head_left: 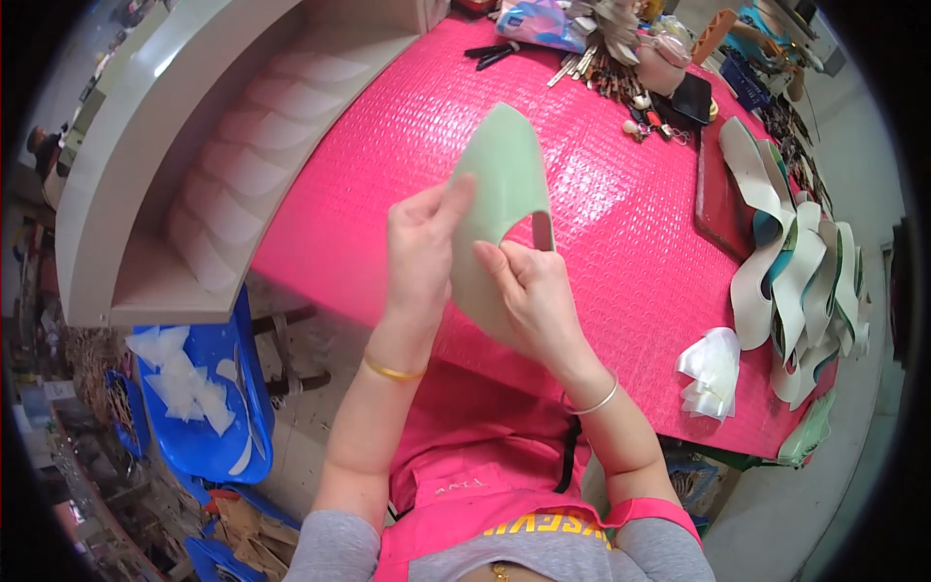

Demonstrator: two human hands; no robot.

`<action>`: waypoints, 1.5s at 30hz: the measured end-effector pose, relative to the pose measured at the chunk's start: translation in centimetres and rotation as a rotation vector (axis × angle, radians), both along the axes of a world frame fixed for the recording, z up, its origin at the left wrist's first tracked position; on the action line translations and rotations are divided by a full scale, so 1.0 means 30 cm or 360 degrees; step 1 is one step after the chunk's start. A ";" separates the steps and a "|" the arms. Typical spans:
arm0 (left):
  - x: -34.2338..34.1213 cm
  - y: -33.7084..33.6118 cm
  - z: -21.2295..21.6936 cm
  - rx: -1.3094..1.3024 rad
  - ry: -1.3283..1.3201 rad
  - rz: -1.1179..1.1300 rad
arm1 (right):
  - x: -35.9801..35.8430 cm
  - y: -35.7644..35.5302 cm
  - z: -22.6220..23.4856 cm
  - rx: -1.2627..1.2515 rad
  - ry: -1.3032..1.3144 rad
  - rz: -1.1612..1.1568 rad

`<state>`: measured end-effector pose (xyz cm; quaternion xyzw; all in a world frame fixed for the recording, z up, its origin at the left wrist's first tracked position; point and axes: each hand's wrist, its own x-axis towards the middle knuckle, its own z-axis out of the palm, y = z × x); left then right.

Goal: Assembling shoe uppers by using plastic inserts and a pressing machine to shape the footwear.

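A pale green shoe upper (502, 160), curved with an opening toward its near side, is held up over the pink-covered table (388, 145) in both hands. My left hand (422, 238) grips its left edge, thumb lying on the outer face. My right hand (531, 291) closes around the edge by the opening, with its thumb on top. The fingers behind the material are partly hidden. On the right of the table lies a stack of similar shoe uppers (803, 276), pale outside with green showing. White glossy thin pieces (709, 373) rest nearer my right arm.
A grey curved housing (155, 145) at the left contains a row of whitish curved pieces (228, 184). Below it, a blue plastic tray (184, 451) bears white scraps. Beyond are a dark red board (716, 199), a black phone (691, 98), black-handled tools (493, 51) and clutter.
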<state>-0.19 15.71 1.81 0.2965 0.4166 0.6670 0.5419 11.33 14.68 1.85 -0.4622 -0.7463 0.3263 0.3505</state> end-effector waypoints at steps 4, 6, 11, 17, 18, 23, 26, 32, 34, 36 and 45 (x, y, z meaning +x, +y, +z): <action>-0.032 0.055 -0.052 -0.0175 -0.0086 0.0089 | 0.005 -0.161 -0.042 0.0037 -0.0253 -0.0051; -0.013 0.084 -0.098 -0.0258 -0.0191 0.0030 | 0.038 -0.237 -0.044 -0.0007 -0.0632 -0.0098; -0.001 0.150 -0.139 -0.0356 -0.0292 -0.0006 | 0.131 -0.368 -0.049 0.0291 -0.0532 0.0096; -0.005 0.138 -0.082 -0.0044 -0.0370 -0.0931 | 0.329 -0.027 0.032 0.0740 -0.0272 -0.0488; 0.042 0.123 -0.053 -0.0055 -0.0385 -0.0958 | 0.378 0.009 -0.002 0.0759 -0.0288 -0.0525; 0.046 -0.004 0.016 0.0110 0.1258 -0.0130 | 0.391 0.006 -0.002 -0.0944 0.1354 -0.0018; 0.167 -0.101 0.048 -0.0148 0.0755 -0.0870 | 0.336 -0.038 0.001 -0.0885 0.1433 -0.0042; 0.236 -0.120 0.019 -0.0095 0.0493 -0.0899 | 0.335 0.043 0.081 0.0019 0.0664 -0.0376; 0.252 -0.181 -0.028 0.0015 0.0644 -0.0705 | 0.365 0.107 0.099 -0.0103 0.0739 -0.0403; 0.226 -0.271 -0.057 -0.0243 0.0734 -0.0903 | 0.421 0.172 0.085 -0.0221 0.0745 -0.0343; 0.277 -0.428 -0.060 0.0244 0.0413 -0.0572 | 0.494 -0.155 0.105 -0.0793 0.0560 0.0192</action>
